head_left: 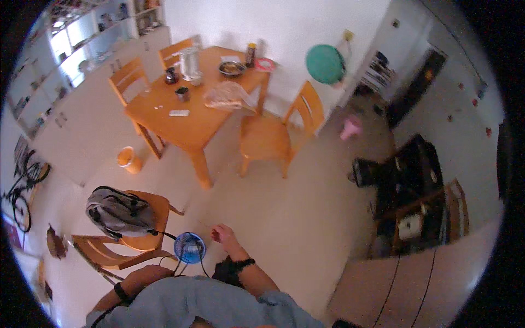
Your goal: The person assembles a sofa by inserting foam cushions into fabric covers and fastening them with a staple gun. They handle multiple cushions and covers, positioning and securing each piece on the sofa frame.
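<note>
My left hand (155, 271) is low in front of me, beside the backrest of the wooden chair (104, 252). Its fingers are too unclear to read, and whether it touches the chair cannot be told. My right hand (225, 237) hangs in front of my body with loosely bent fingers, slightly blurred, and nothing visible in it. Between the hands, lower down, is a blue plastic basket (190, 247), with black cords crossing in front of it. A grey backpack (117, 212) lies on the chair's seat. Both wrists wear black bands.
Ahead stands a wooden table (175, 128) bearing a plastic bag (225, 95), a bowl (232, 68) and a white jug (188, 64). A chair (265, 138) is at its right, an orange bin (129, 159) left of it. A pink stool (351, 127) and dark furniture stand right.
</note>
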A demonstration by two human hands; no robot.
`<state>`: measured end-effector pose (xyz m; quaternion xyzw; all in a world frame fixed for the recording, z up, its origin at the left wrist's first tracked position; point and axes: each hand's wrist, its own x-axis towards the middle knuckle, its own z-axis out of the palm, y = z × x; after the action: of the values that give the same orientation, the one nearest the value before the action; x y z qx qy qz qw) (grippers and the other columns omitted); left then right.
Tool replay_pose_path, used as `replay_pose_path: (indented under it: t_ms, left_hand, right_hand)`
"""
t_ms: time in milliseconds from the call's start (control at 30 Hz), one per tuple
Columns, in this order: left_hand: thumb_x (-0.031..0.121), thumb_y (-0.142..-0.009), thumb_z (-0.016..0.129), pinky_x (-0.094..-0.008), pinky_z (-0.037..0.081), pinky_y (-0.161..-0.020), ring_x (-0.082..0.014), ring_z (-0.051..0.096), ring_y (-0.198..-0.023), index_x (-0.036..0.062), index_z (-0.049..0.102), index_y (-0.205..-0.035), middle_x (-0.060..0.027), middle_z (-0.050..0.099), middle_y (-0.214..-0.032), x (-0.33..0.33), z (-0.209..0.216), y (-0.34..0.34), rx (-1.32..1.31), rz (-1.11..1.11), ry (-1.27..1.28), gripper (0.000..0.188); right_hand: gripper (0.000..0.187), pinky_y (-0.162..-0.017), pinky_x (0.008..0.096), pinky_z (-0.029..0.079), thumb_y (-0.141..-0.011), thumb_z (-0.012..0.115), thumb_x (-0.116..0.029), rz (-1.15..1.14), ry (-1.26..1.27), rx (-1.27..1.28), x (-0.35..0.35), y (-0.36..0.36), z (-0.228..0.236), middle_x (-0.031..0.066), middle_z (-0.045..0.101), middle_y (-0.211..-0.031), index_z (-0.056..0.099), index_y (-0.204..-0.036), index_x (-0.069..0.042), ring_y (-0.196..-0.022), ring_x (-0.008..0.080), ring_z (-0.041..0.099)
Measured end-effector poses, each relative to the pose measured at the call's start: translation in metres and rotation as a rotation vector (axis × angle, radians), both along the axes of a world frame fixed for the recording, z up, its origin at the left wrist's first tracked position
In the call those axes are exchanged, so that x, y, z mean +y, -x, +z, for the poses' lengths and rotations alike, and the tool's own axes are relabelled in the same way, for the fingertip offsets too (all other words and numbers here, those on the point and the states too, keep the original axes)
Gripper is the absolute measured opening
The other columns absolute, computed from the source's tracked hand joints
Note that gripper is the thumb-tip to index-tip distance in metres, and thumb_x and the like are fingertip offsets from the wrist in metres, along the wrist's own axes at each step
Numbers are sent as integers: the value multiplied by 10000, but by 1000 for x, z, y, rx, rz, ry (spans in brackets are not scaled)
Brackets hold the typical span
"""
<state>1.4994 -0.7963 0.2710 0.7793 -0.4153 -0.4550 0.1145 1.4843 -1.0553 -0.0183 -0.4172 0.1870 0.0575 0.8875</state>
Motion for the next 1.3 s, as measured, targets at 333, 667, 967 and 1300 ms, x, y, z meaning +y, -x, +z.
replay_pose_path:
  t_ms: [333,667,967,1300]
  left_hand:
    - [323,-889,449,-459,471,-724,-381,607,-864,50,575,-1080,-213,620,-973,-145,-59,-53,5,-273,-74,356]
    - [313,-884,455,-472,455,-739,-381,594,-876,10,595,-976,-231,621,-932,-357,-62,-109,130,-708,71,347]
    - [309,-884,450,-471,459,-734,-393,597,-868,-15,592,-937,-233,623,-916,-548,-96,-141,141,-1107,104,357]
    - [261,-884,432,-452,470,-761,-380,592,-921,13,559,-1044,-216,617,-980,-732,-65,-105,125,-1179,40,322]
  right_hand:
    - [155,-560,320,472,-866,518,-100,-526,-315,273,-184,112,-80,97,558,-693,530,-733,-21,-606,205,534]
    - [269,-489,329,370,-897,426,-150,-1015,-440,428,-275,216,-53,64,483,-599,475,-648,-64,-507,203,423]
    - [225,-445,353,397,-876,481,-151,-1439,-423,199,-371,295,-78,87,525,-582,533,-684,-47,-511,232,498]
    - [140,-480,347,421,-870,519,-83,-1541,-430,215,-518,281,-38,127,551,-642,546,-761,0,-540,233,512]
